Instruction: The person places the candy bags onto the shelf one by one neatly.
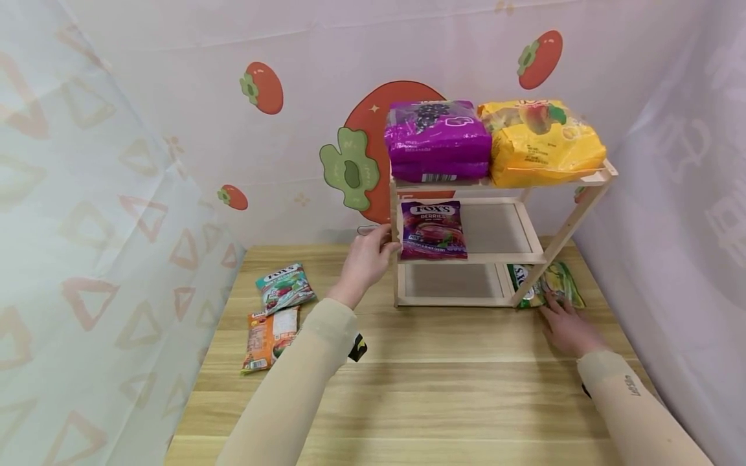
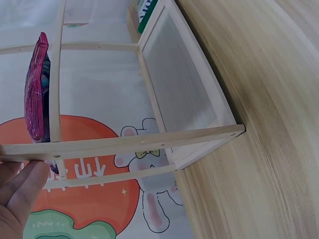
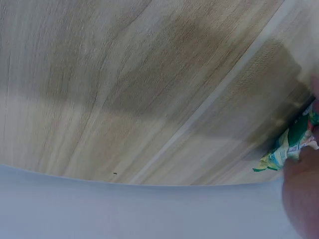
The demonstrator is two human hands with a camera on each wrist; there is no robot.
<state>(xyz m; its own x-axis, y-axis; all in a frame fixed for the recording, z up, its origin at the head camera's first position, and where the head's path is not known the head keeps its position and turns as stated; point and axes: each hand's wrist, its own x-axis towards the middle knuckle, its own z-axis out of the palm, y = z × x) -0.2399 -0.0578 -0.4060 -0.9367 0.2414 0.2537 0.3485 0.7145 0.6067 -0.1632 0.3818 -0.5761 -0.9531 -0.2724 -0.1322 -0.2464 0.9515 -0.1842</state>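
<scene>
A light wooden three-tier shelf (image 1: 527, 236) stands on the table. My left hand (image 1: 366, 259) grips its left front post, with the fingers bent around the wood in the left wrist view. A purple Fox's berries candy bag (image 1: 434, 230) stands on the middle tier near that hand. To the right of the shelf, my right hand (image 1: 568, 323) rests its fingers on a green Fox's candy bag (image 1: 562, 285), which lies on the table partly behind the shelf's right post. In the right wrist view only part of that bag and hand shows, at the right edge.
On the top tier sit a large purple grape bag (image 1: 437, 142) and a large yellow mango bag (image 1: 542, 145). At the table's left lie a teal Fox's bag (image 1: 285, 288) and an orange bag (image 1: 265, 340), slightly overlapping. Printed cloth walls (image 1: 291, 155) enclose the table (image 1: 408, 401).
</scene>
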